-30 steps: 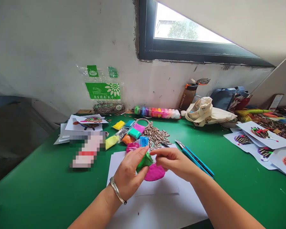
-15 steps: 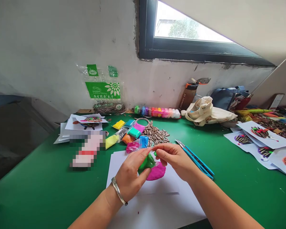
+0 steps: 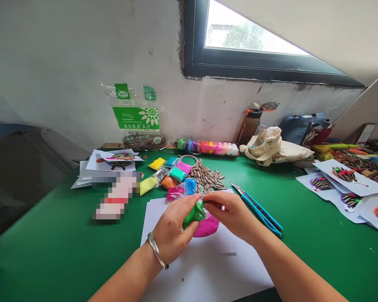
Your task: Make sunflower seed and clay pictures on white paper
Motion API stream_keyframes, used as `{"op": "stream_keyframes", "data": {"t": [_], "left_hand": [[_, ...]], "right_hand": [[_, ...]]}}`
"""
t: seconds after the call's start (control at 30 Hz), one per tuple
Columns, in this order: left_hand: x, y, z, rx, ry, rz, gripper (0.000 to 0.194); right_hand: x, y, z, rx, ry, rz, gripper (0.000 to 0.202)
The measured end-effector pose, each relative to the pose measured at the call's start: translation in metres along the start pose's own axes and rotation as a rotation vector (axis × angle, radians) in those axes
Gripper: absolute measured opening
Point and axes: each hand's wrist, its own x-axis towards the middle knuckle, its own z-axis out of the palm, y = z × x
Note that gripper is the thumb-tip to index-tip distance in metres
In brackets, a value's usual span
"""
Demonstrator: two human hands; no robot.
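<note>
My left hand point(image 3: 175, 224) holds a clear packet of green modelling clay point(image 3: 193, 214) between thumb and fingers. My right hand point(image 3: 228, 212) is closed in a pinch at the packet's upper right corner; what sits between its fingertips is mostly hidden. Under both hands, a flattened magenta clay piece point(image 3: 208, 227) lies on white paper point(image 3: 214, 272). Just beyond the paper are several bagged clays, among them a teal packet point(image 3: 177, 174), and a pile of striped sunflower seeds point(image 3: 208, 176).
A blue utility knife point(image 3: 260, 210) lies right of the paper. Seed-and-clay pictures point(image 3: 346, 178) are at the right, more paper sheets point(image 3: 82, 178) at the left. Along the wall stand a seed bag point(image 3: 137, 119), a row of clay tubs point(image 3: 211, 147), a bottle point(image 3: 249, 126) and a cloth bag point(image 3: 277, 149).
My right hand's fingertips have moved in against the green packet's corner. A small green bit seen at them before is now hidden. My left hand keeps its hold.
</note>
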Motion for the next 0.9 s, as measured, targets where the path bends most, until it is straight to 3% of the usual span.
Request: {"op": "stream_keyframes", "data": {"t": [0.13, 0.3, 0.4, 0.6, 0.8, 0.9], "left_hand": [[-0.001, -0.001, 0.001, 0.017, -0.025, 0.042, 0.065], [-0.001, 0.002, 0.001, -0.034, -0.034, 0.020, 0.063], [0.001, 0.003, -0.002, -0.147, -0.040, -0.107, 0.061], [0.007, 0.001, -0.006, -0.536, -0.058, -0.531, 0.056], [0.010, 0.001, -0.005, -0.677, -0.100, -0.687, 0.058], [0.010, 0.001, -0.006, -0.711, -0.110, -0.733, 0.056]], "right_hand": [[-0.003, -0.010, -0.003, -0.159, -0.056, -0.095, 0.021], [-0.002, -0.014, -0.006, -0.067, -0.163, -0.029, 0.020], [-0.002, -0.011, -0.007, -0.052, -0.169, 0.002, 0.021], [-0.005, -0.012, -0.001, -0.071, -0.229, 0.054, 0.019], [-0.005, -0.011, 0.006, -0.215, -0.204, 0.037, 0.018], [-0.005, -0.011, 0.006, -0.197, -0.253, 0.045, 0.018]]}}
